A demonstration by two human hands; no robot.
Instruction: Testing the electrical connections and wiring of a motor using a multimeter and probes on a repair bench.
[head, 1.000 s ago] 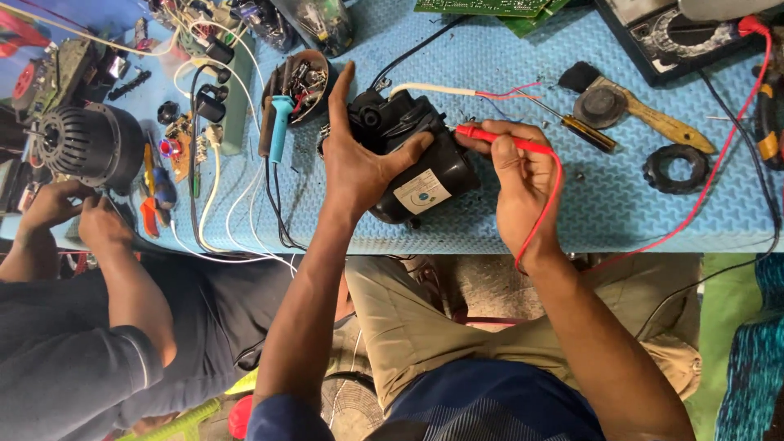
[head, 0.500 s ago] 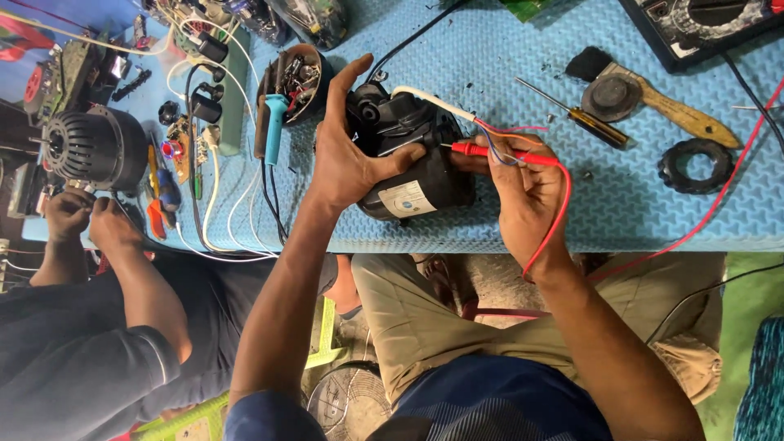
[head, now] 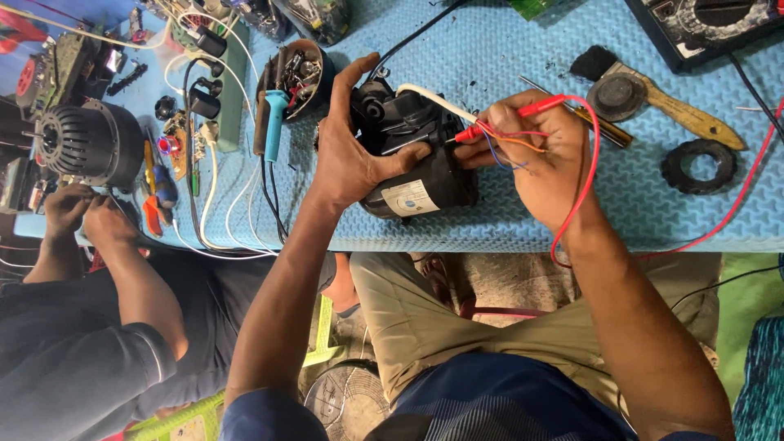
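A black motor-like component with a white label lies on the blue mat near the table's front edge. My left hand grips its left side, thumb across the body. My right hand holds a red test probe with its tip against the component's top, and pinches thin red, blue and orange wires. The probe's red lead loops over my wrist. A white cable leaves the component's top.
A round tub of parts and a blue-handled soldering iron lie to the left. A brush, a screwdriver, a black ring and a meter lie to the right. Another person's hands work by a black fan motor.
My right hand has moved the probe tip onto the component's top and gathered the thin wires. The view has shifted slightly downward. My left hand keeps its grip.
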